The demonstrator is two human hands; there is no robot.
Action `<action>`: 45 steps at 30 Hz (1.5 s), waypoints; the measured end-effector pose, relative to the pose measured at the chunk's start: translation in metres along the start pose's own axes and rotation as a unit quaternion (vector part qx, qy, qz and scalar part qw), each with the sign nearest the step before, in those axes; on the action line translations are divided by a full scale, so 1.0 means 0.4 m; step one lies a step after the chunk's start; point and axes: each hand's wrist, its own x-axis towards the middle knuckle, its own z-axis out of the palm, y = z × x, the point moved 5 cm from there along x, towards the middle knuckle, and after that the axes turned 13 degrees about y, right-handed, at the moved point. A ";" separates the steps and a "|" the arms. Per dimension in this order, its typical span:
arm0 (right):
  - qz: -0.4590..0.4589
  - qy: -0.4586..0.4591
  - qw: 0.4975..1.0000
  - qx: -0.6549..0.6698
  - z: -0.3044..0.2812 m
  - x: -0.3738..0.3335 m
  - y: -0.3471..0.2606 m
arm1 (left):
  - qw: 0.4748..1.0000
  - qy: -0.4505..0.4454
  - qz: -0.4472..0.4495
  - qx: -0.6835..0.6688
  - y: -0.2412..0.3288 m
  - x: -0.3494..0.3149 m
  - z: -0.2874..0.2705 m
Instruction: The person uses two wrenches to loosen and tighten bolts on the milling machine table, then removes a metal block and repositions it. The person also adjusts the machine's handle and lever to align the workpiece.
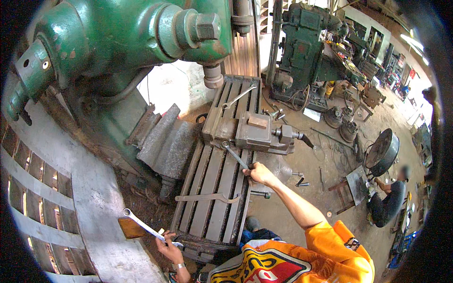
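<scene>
Right hand point(257, 173): curled round grey wrench point(236, 157), nearer vise point(248, 135) | grey wrench: slants up-left from that hand, far end at vise base (seating unclear) | left hand point(170, 249): curled round silver wrench point(145, 227), beside near-left corner of slotted surface point(214, 174)

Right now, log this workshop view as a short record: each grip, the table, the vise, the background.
Left grip: holds ring-ended wrench
Right grip: holds second wrench, far end at the vise base
Slotted table: hook-ended wrench on near part, another wrench beyond vise
On vise: small block
Background: green machine, another person low at right
</scene>
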 end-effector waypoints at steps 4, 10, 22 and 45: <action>0.169 -0.121 0.877 0.434 0.054 -0.039 0.011 | 0.997 -0.019 0.040 0.064 0.011 0.005 0.004; 0.121 -0.055 0.940 0.314 0.045 -0.023 0.033 | 0.999 -0.027 0.004 0.039 0.008 0.004 0.008; 0.161 0.152 0.793 0.567 -0.051 -0.020 0.136 | 1.000 0.003 0.001 0.024 -0.012 0.004 -0.002; 0.183 0.254 0.843 0.437 -0.027 -0.120 0.102 | 1.000 0.006 -0.025 -0.002 0.026 0.008 -0.011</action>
